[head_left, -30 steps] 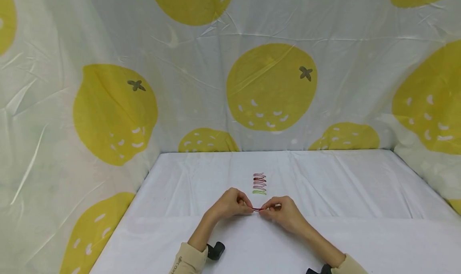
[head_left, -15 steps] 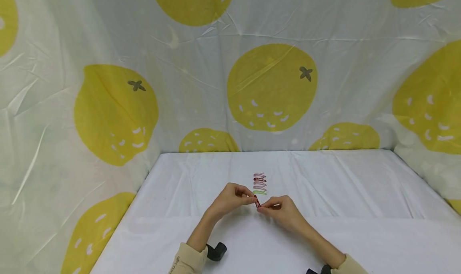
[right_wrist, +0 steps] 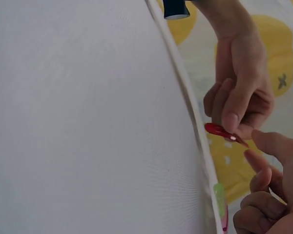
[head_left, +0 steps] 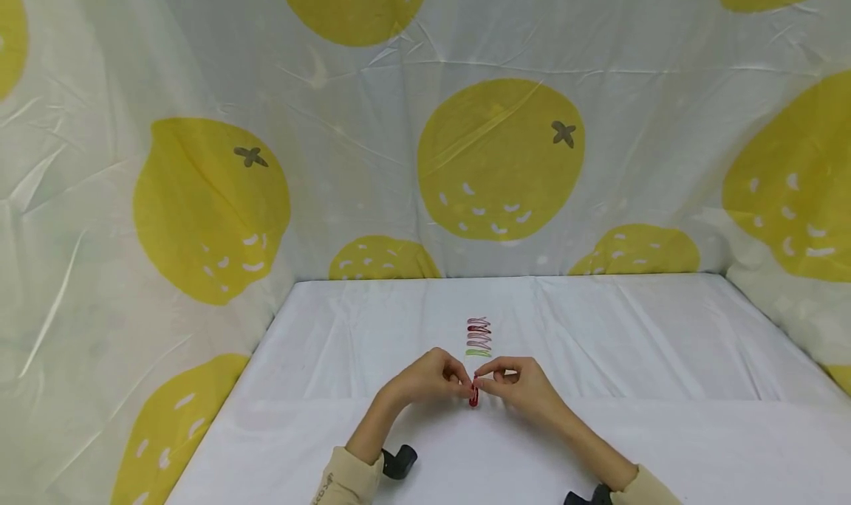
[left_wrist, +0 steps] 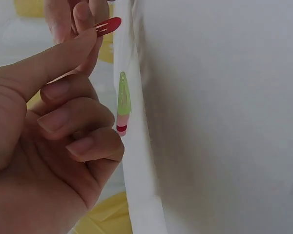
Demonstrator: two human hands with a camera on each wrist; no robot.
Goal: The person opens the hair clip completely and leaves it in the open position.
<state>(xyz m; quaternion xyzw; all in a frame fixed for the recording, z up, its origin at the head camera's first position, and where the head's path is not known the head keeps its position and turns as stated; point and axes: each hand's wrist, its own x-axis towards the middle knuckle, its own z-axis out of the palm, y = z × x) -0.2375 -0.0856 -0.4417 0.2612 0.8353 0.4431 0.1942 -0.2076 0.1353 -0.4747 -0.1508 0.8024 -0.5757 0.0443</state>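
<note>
A red snap hair clip [head_left: 474,398] stands roughly lengthwise to me in the head view, above the white table. My left hand [head_left: 432,376] pinches it around the middle between thumb and forefinger, seen closely in the right wrist view, where the wide red end of the clip [right_wrist: 216,129] sticks out. At its narrow end is my right hand [head_left: 525,387]; in the right wrist view its thumb and forefinger [right_wrist: 254,158] are parted on either side of the tip. The other right fingers are bent. In the left wrist view the clip [left_wrist: 110,26] shows beyond the left fingers.
Just beyond the hands lies a column of several snap hair clips: a green clip [head_left: 478,353] nearest, then pink and dark red ones. A white cloth covers the table [head_left: 651,342]. Lemon-printed curtain [head_left: 359,158] hangs behind and at the sides.
The red clip has turned from sideways between both hands to lengthwise, its wide end now toward me. The left hand rose, then came back down; the right fingers have parted at the narrow end.
</note>
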